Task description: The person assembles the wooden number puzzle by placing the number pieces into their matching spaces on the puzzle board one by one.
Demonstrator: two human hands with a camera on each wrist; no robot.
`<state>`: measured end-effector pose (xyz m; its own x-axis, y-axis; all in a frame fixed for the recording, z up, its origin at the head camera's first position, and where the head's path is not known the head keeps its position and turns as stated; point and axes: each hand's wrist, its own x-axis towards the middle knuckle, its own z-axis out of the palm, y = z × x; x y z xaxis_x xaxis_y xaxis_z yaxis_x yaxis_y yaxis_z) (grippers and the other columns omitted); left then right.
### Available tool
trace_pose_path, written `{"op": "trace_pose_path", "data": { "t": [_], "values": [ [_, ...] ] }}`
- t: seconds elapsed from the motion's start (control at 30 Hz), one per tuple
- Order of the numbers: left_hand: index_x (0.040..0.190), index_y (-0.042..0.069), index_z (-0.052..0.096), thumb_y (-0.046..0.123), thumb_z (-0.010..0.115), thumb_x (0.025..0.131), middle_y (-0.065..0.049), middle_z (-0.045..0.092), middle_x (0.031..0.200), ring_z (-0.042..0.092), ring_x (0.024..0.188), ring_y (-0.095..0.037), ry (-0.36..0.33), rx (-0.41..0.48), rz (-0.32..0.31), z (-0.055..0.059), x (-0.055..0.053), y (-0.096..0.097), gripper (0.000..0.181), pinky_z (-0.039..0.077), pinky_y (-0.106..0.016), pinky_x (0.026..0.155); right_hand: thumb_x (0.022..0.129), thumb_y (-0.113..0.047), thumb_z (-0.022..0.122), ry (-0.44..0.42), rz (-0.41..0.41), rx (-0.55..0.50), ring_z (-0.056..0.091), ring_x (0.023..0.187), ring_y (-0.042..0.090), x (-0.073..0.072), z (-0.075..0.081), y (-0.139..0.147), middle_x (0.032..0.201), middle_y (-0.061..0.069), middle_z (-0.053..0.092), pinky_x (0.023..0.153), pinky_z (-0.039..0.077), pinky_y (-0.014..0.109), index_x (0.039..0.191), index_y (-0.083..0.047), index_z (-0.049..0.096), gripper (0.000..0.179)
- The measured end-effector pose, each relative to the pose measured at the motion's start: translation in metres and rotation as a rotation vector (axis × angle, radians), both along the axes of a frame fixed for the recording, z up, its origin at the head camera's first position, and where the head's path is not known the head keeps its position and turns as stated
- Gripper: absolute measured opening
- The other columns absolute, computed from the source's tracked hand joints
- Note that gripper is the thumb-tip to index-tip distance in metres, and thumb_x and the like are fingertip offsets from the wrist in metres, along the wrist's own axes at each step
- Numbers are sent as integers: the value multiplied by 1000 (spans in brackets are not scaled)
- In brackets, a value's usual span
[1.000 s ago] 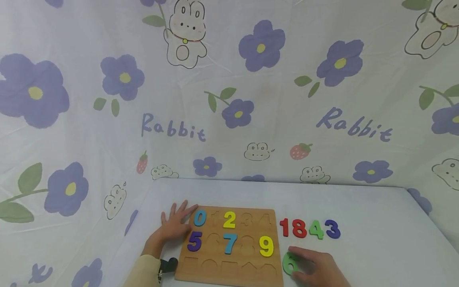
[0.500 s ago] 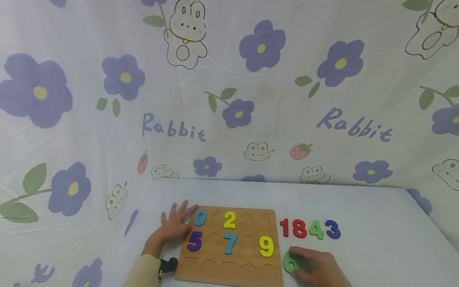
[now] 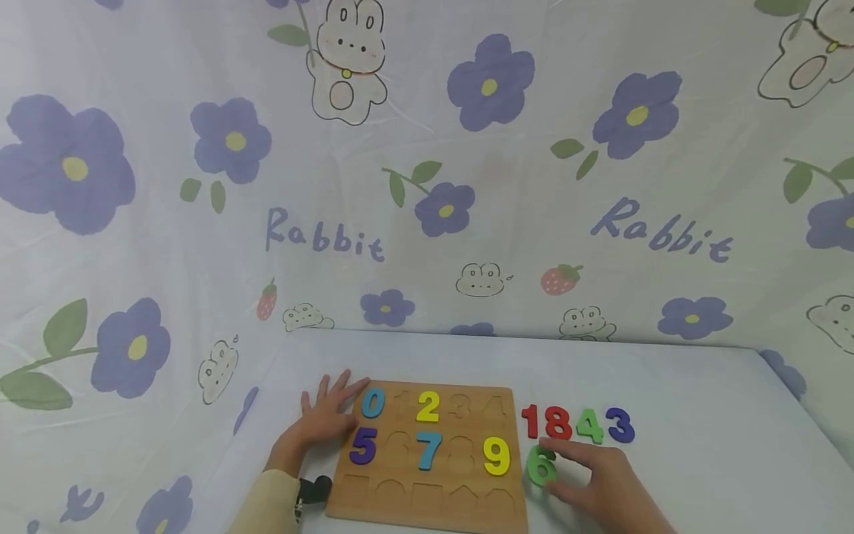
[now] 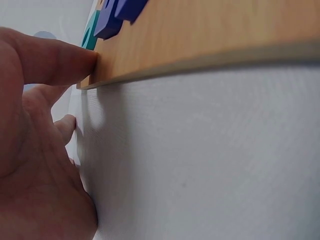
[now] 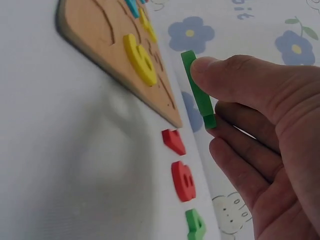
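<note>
My right hand (image 3: pixel 603 478) pinches a green number 6 piece (image 3: pixel 534 466) between thumb and fingers, just right of the wooden number board (image 3: pixel 383 475). In the right wrist view the green piece (image 5: pixel 199 90) appears edge-on, raised off the table. My left hand (image 3: pixel 323 421) lies at the board's upper left edge with fingers spread; in the left wrist view its thumb (image 4: pixel 65 62) touches the board's edge. On the board sit a blue 0 (image 3: pixel 373 403), yellow 2 (image 3: pixel 428 407), purple 5 (image 3: pixel 363 446), blue 7 (image 3: pixel 429 449) and yellow 9 (image 3: pixel 497 456).
Right of the board, a red 1 (image 3: pixel 530 421), red 8 (image 3: pixel 558 423), green 4 (image 3: pixel 590 426) and dark blue 3 (image 3: pixel 620 425) stand in a row on the white table (image 3: pixel 720 437). A patterned curtain (image 3: pixel 534 222) hangs behind. Several recesses in the board are bare.
My right hand has lifted the green 6 from the table and moved it slightly up and away. The left hand and board hold their place.
</note>
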<state>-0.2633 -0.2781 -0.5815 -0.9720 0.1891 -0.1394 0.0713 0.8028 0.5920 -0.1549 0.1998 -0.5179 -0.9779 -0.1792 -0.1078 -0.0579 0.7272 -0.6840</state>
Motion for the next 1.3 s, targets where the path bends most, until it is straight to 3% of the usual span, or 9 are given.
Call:
{"op": "trace_pose_path", "data": {
  "t": [0.33,0.6,0.8,0.93,1.13,1.3],
  "values": [
    [165,21,51,13,64,86,-25,20,181,-6,166,-60,0,38,3,19,7,6,80,-17,-85,122,86,-27,94,192,97,36,78,121,25,-9,25,-17,129,-7,82,100,65,52,133,-24,80,50],
    [167,25,47,16,63,88,-21,16,183,-9,167,-58,-9,33,-4,10,4,2,81,-19,-84,122,87,-30,93,293,178,28,77,111,16,-20,33,-45,125,-13,81,95,66,38,134,-28,79,49],
    [167,25,47,15,64,88,-20,17,183,-8,167,-57,5,8,3,0,-1,0,81,-17,-84,122,89,-35,91,288,226,-48,77,122,16,-29,35,-71,129,-15,80,104,64,45,134,-29,79,47],
    [167,25,47,16,65,90,-19,17,184,-8,167,-56,6,-8,6,-5,-4,-2,80,-16,-84,122,92,-37,89,292,280,-101,77,122,18,-34,34,-87,129,-13,80,104,63,49,136,-27,79,45],
    [167,25,48,17,66,90,-19,17,184,-7,167,-56,8,-15,12,-8,-4,-2,79,-16,-84,122,92,-24,90,316,353,-173,76,125,18,-42,31,-107,127,-12,81,106,62,51,136,-23,78,46],
    [167,25,48,17,66,90,-19,17,183,-8,167,-56,10,-11,13,-8,-5,-2,80,-17,-83,123,94,-27,88,297,364,-188,75,128,22,-48,29,-124,132,-9,79,106,62,52,138,-22,77,46]
  ]
}}
